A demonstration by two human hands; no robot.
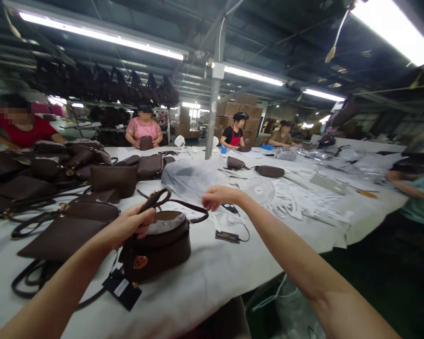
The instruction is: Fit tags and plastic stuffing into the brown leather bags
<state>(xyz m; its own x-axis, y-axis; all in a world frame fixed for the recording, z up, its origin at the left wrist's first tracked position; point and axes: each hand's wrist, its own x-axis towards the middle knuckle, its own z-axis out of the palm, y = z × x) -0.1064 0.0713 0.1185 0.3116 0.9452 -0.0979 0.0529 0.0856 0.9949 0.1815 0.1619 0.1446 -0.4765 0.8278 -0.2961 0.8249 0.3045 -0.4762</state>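
A dark brown handbag (166, 252) stands on the white-covered table in front of me, its top open and pale wrapping inside. It has a gold-coloured emblem, and a black hang tag (122, 288) lies beside its base. My left hand (132, 226) is closed around the looped brown bag strap (159, 197) above the bag's left side. My right hand (217, 195) has its fingers curled at the strap's far bend, right of the bag; the fingertips are partly hidden. Below that hand, another black tag (227, 236) with a cord lies on the table.
Brown bags (63, 165) are heaped on the left. Clear plastic (187, 176), a white fan (258, 189) and white cut pieces (289, 207) lie beyond my hands. A metal post (213, 108) rises behind the table (212, 282). Several people work around it.
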